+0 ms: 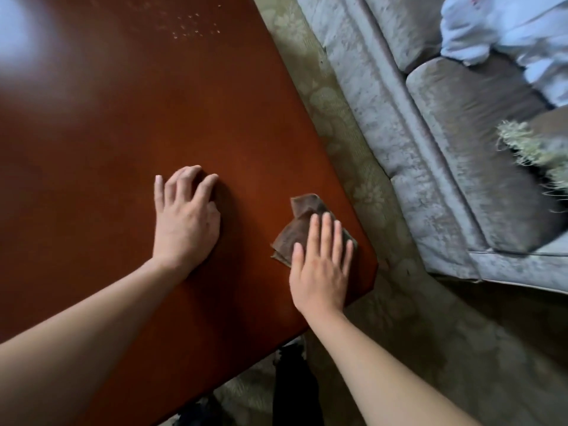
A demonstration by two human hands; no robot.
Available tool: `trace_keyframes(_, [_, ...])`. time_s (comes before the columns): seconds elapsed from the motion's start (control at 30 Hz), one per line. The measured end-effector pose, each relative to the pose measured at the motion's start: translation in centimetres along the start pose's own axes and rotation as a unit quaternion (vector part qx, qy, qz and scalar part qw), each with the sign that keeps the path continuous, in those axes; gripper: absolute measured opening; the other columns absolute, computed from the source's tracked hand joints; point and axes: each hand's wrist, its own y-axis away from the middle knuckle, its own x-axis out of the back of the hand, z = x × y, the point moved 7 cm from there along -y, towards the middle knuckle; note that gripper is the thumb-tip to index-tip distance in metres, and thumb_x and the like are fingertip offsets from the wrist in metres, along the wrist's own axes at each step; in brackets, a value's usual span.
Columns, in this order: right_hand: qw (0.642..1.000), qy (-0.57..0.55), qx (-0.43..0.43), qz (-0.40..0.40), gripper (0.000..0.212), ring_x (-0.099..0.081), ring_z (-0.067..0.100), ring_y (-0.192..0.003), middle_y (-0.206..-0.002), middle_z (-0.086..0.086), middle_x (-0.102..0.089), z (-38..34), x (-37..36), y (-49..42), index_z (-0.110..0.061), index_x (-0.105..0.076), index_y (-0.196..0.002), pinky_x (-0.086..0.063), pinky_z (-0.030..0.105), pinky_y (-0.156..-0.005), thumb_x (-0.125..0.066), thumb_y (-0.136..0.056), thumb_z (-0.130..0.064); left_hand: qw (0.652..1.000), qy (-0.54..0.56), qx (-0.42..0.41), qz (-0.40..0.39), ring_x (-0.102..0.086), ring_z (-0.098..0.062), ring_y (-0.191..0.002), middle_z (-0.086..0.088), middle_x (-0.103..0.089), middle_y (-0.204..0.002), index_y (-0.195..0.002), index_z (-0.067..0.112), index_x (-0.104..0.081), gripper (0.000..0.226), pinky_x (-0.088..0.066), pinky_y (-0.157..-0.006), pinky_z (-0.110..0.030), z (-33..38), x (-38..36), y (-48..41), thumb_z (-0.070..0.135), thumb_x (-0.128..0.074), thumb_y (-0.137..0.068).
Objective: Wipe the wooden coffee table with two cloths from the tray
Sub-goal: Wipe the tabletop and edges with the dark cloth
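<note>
A glossy reddish-brown wooden coffee table is filling most of the view. A grey velvet sofa is running along its right side, across a strip of pale floral carpet, and a bundle of white fabric is lying on the sofa seat. The left hand is resting on the tabletop with its fingers bent. A dark patch is showing beside it, but I cannot tell whether a 2nd cloth is lying under the palm or whether the hand is gripping anything. The right hand is lying flat, fingers straight and together, pressing a crumpled dark-brown cloth onto the table's near right corner. It is not clutching the cloth, only bearing down on it. The wiping seems to be under way at this corner. To do it well, the right palm should be keeping even pressure so the cloth is sliding rather than bunching, and stopping short of the edge so it is not dropping onto the carpet. Overlapping passes should be working towards the cluster of small pale specks far up the surface, which appear untouched. The tray is not in view.
</note>
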Motion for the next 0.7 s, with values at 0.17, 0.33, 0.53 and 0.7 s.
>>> trace_keyframes(0.17, [0.991, -0.054, -0.119, 0.025, 0.065, -0.038, 0.036, -0.147, -0.165, 0.013, -0.039, 8.5, 0.0, 0.6, -0.016, -0.028, -0.165, -0.037, 0.056, -0.117, -0.026, -0.109, -0.048, 0.999, -0.004, 0.03, -0.023, -0.025, -0.033, -0.15, -0.012, -0.036, -0.157, -0.144, 0.019, -0.048, 0.048, -0.008, -0.124, -0.062, 7.3, -3.8, -5.0, 0.021, -0.048, -0.097])
trace_keyframes(0.33, [0.997, -0.079, -0.012, 0.021, 0.059, -0.048, 0.033, -0.142, -0.154, 0.015, -0.051, 6.8, 1.5, -4.7, -0.005, -0.046, -0.154, -0.037, 0.056, -0.12, -0.033, -0.108, -0.039, 0.989, -0.042, 0.14, -0.015, 0.0, -0.025, -0.159, -0.006, -0.011, -0.171, -0.153, 0.028, -0.029, 0.046, 0.003, -0.125, -0.059, 8.5, -5.7, -7.9, 0.032, -0.025, -0.108])
trace_keyframes(0.53, [0.976, -0.203, 0.078, -0.018, 0.054, -0.037, 0.029, -0.153, -0.165, 0.013, -0.04, -2.3, 3.6, -19.1, -0.004, -0.038, -0.159, -0.033, 0.046, -0.124, -0.036, -0.111, -0.029, 0.984, -0.076, 0.161, -0.03, 0.002, -0.023, -0.159, -0.008, -0.009, -0.172, -0.157, 0.024, -0.026, 0.051, -0.001, -0.125, -0.06, 8.3, -5.9, -8.0, 0.034, -0.024, -0.107])
trace_keyframes(0.7, [0.96, -0.25, 0.118, -0.053, 0.055, -0.02, 0.027, -0.16, -0.172, 0.009, -0.026, -9.9, 5.4, -29.6, -0.009, -0.025, -0.164, -0.026, 0.043, -0.127, -0.033, -0.113, -0.028, 0.981, -0.091, 0.168, -0.039, 0.005, -0.022, -0.159, -0.007, -0.006, -0.172, -0.158, 0.025, -0.023, 0.051, 0.0, -0.125, -0.059, 8.1, -6.2, -8.1, 0.035, -0.021, -0.108])
